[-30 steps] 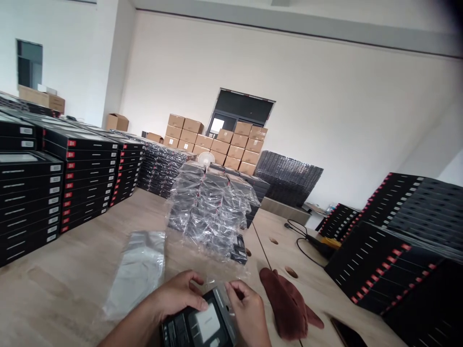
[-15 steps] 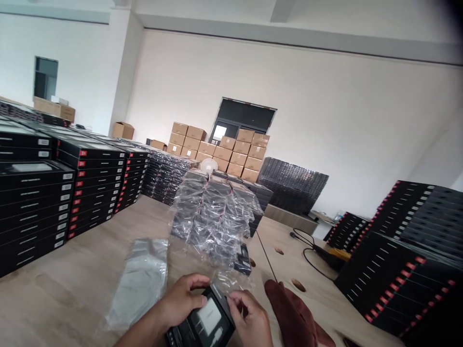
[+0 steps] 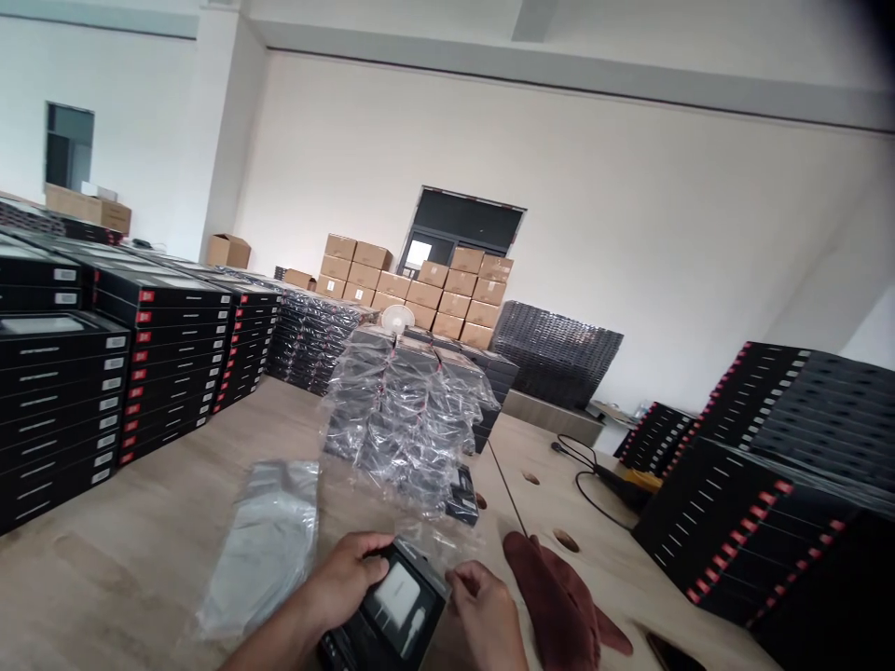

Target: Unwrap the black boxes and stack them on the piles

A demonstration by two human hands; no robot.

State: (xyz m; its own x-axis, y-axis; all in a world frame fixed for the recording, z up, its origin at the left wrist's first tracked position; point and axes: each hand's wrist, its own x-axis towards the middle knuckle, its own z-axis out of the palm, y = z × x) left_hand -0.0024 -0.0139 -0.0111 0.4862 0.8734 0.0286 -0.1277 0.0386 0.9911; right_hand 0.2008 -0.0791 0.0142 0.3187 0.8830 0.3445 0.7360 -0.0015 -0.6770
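My left hand grips a black box at its left side, thumb on top. The box is printed with a white device and sits tilted just above the table's near edge. Beyond its far edge spreads a clear plastic bag. At the box's right corner my right hand is closed in a pinch, seemingly on the bag's edge; the fingertips partly hide what they hold. Left of my hands lies a pile of flat clear plastic bags.
Ahead stands a stack of bagged boxes, with a small black box beside it. Stacked black boxes line the left and right. A dark red cloth, a black cable and a phone-like dark object lie on the right.
The view has turned slightly to the right. My left hand still holds the box, whose printed face now shows more plainly. My right hand stays pinched at its corner.
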